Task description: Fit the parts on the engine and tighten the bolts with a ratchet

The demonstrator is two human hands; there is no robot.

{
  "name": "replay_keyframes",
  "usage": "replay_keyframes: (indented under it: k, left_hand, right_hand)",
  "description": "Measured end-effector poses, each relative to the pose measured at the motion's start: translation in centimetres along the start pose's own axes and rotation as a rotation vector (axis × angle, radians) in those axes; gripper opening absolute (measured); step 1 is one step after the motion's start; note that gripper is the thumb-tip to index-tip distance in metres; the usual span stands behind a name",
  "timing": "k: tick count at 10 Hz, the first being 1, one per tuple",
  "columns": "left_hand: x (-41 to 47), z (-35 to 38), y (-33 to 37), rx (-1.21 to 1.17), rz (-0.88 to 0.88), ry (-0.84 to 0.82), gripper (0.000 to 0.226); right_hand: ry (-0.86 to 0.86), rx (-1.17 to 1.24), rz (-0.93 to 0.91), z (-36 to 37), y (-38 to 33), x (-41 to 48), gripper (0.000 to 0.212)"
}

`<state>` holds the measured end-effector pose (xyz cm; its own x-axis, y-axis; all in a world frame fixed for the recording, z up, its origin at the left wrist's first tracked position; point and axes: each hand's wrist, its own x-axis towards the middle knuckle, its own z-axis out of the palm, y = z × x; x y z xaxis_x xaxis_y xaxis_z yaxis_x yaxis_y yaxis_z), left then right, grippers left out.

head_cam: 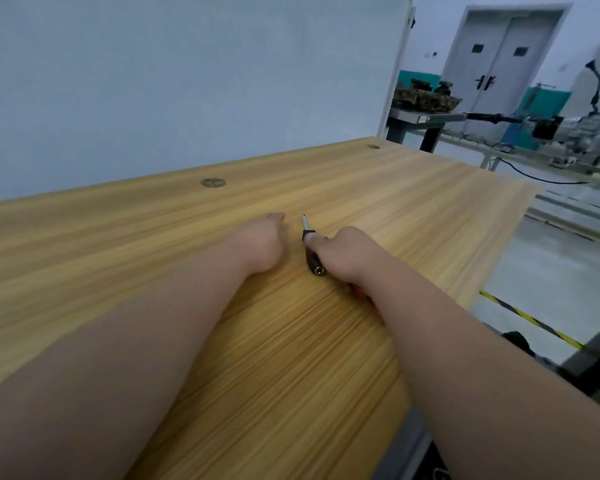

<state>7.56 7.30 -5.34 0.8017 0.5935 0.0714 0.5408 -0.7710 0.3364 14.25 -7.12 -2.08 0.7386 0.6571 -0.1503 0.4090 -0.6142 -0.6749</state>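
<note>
Ratchet (313, 263), or a dark-handled tool much like it, lies on the wooden surface (413, 202) with the right hand (343, 254) wrapped round it. The left hand (260, 242) rests just beside, clenched, with nothing visible in it. No engine or bolts show near the hands, so fitting and tightening look wholly undone.

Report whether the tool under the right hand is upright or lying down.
Lying down: the black tool stretches along the wooden table, silver tip pointing away, right hand curled over it.
</note>
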Motion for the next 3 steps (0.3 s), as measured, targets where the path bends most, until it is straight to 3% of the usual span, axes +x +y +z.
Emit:
replay_keyframes:
  k: [1, 2, 3]
  left_hand:
    - [-0.9, -0.4, 1.1, 0.094, -0.077, 0.074, 0.042]
    - [-1.4, -0.9, 1.4, 0.141, -0.143, 0.128, 0.033]
    - [-2.1, -0.5, 2.0, 0.049, -0.151, 0.108, 0.028]
  right_hand:
    - [-0.062, 0.461, 0.107, -1.7, 0.7, 0.0, 0.019]
    - [-0.049, 0.628, 0.008, -2.4, 1.9, 0.5, 0.023]
    - [0.129, 0.679, -0.068, -2.3, 3.2, 0.5, 0.046]
